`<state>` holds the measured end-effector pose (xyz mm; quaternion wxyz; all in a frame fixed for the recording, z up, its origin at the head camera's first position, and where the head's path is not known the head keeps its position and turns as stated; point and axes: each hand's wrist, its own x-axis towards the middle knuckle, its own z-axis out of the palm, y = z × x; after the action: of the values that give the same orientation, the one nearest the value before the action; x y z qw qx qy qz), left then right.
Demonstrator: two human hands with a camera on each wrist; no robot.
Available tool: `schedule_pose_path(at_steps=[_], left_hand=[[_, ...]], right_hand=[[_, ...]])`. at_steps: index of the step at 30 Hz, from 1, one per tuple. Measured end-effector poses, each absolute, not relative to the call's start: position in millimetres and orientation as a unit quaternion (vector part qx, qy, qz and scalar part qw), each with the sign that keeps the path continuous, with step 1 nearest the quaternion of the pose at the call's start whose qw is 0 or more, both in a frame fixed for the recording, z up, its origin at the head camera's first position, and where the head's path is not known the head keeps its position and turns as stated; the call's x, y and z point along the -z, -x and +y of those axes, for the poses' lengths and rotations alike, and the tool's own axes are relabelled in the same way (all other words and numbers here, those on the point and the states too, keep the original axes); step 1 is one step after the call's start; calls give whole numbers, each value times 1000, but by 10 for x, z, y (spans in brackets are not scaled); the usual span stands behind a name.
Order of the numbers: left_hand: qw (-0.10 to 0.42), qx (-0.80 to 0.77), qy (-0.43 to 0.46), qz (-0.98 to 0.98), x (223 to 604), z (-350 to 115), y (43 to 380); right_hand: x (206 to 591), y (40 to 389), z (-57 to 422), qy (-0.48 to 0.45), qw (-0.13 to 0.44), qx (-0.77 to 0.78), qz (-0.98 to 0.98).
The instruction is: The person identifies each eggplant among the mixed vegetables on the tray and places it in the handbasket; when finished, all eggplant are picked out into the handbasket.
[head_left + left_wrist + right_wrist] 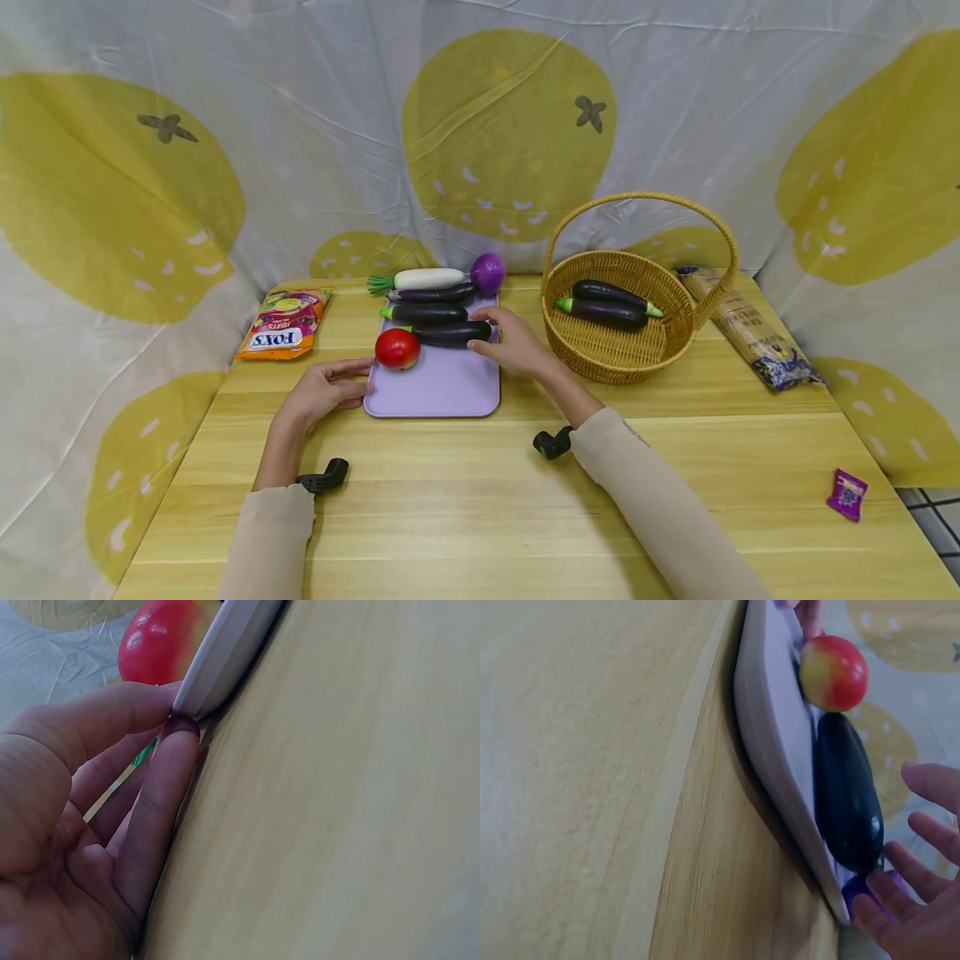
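A lilac tray (435, 392) lies on the table, its left rim pinched between the fingers of my left hand (324, 390). On it are a red-and-yellow round fruit (397, 348) and dark eggplants, the nearest eggplant (450, 334) lying beside the fruit. Another eggplant (429, 314) and a thinner eggplant (427, 295) lie behind. My right hand (517, 343) is spread around the nearest eggplant's right end; in the right wrist view its fingers (922, 877) are apart, close to that end. A white radish (429, 279) and a purple onion (488, 272) are at the tray's far end.
Right of the tray stands a wicker basket (622, 362) with a tall handle, holding two eggplants (603, 312). Beyond it lies a long tan packet (750, 329). An orange-red snack bag (285, 323) is at the left, a small purple packet (848, 495) at the right edge.
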<state>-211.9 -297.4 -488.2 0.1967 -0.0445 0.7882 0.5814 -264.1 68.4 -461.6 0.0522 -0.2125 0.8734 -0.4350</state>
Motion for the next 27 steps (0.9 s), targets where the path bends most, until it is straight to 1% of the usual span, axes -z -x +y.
schedule_pose_path(at_steps=[5,15,27], left_hand=[[192,-578,46,792,4876,-2973,2116],[187,-575,52,795,4879,-2954,2098],[181,-574,48,797,4886,-2944,2094]], right_hand=[[4617,2668,645,213,48,428,877],[4738,2773,580,211,64,409,886],[4823,2828,474,215,56,375,900]])
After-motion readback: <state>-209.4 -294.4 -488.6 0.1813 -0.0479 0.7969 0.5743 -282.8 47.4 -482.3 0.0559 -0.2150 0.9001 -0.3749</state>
